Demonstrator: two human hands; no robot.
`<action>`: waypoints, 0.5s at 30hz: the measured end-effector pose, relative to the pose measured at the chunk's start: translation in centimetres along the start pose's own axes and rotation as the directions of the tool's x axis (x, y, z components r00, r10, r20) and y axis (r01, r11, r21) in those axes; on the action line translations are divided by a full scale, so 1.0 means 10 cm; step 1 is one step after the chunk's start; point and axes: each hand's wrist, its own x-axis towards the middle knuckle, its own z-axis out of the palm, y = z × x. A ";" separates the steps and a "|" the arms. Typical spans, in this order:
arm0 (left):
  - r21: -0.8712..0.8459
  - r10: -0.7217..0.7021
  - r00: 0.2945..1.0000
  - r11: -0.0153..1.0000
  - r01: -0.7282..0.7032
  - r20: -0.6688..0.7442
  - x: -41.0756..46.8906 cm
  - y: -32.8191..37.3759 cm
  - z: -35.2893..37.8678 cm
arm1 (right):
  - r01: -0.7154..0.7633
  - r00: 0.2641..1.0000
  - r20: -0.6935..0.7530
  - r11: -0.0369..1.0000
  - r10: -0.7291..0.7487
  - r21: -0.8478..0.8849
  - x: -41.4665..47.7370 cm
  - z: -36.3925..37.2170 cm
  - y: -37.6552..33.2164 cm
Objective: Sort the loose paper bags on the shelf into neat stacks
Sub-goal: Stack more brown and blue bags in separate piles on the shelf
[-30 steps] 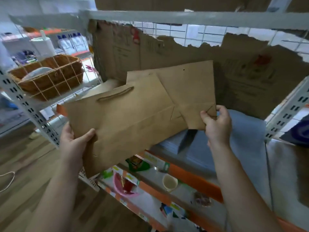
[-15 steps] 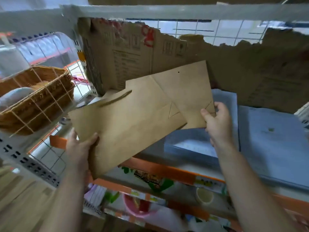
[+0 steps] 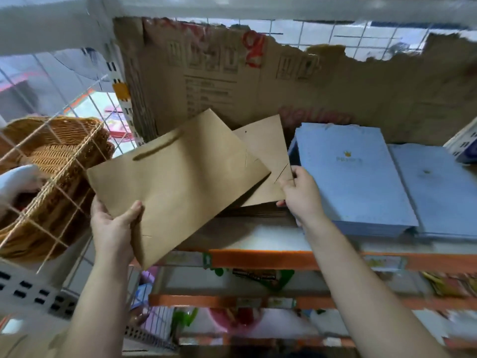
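**Holding two brown bags over the shelf**

At nine o'clock in the view sits a rounded tan wicker basket (image 3: 54, 174), coarsely woven, behind a white wire grid panel (image 3: 64, 210). Inside it lies a smooth white lump (image 3: 18, 180), too blurred to identify.

The left hand (image 3: 113, 226) grips a large flat brown kraft paper bag (image 3: 178, 184) at the bag's seven o'clock edge, with the thumb pressed on the top face and the fingers curled beneath. This bag is rectangular, matte and tilted, and a twisted paper cord handle (image 3: 154, 151) lies flat near its eleven o'clock edge. Its three o'clock corner overlaps a smaller flat brown paper bag (image 3: 268, 153), which has diagonal fold creases and a tiny punched hole.

The right hand (image 3: 302, 195) pinches that smaller bag at its five o'clock corner, thumb on top. Both bags are held just above the white shelf board with an orange front lip (image 3: 258, 258). Beneath them is a layered brown pile (image 3: 253, 214) that shows only its edges.

A torn corrugated cardboard sheet (image 3: 296, 86) with printed markings stands at twelve o'clock. At three o'clock of the right hand, a squared stack of pale blue flat paper bags (image 3: 353, 182) with a small gold crown lies on the shelf. A second pale blue stack (image 3: 438, 192) lies just beside it.
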 end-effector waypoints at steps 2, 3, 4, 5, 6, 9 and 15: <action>0.006 0.018 1.000 1.000 -0.018 0.018 0.02 -0.04 0.00 | -0.028 0.999 0.036 0.997 0.031 -0.078 -0.05 0.10 0.03; 0.007 0.025 0.999 1.000 -0.025 0.032 0.03 -0.06 0.00 | -0.032 0.999 0.038 0.991 0.037 -0.128 -0.09 0.13 0.05; 0.004 0.029 0.998 1.000 -0.030 0.047 0.03 -0.07 0.01 | -0.024 0.999 0.026 0.982 0.030 -0.186 -0.12 0.17 0.07; 0.002 0.033 0.998 0.999 -0.034 0.054 0.04 -0.09 0.02 | 0.001 1.000 0.004 0.968 0.000 -0.249 -0.16 0.20 0.10; 0.003 0.037 0.998 0.999 -0.037 0.054 0.04 -0.10 0.03 | 0.038 0.999 -0.024 0.946 -0.048 -0.320 -0.19 0.21 0.12; 0.002 0.030 0.999 1.000 -0.030 0.044 0.08 -0.14 0.02 | 0.085 0.988 -0.065 0.857 -0.137 -0.508 -0.25 0.24 0.22; 0.023 -0.006 0.997 1.000 0.004 0.081 0.16 -0.18 -0.03 | 0.061 0.985 -0.068 0.690 -0.158 -0.722 -0.31 0.29 0.24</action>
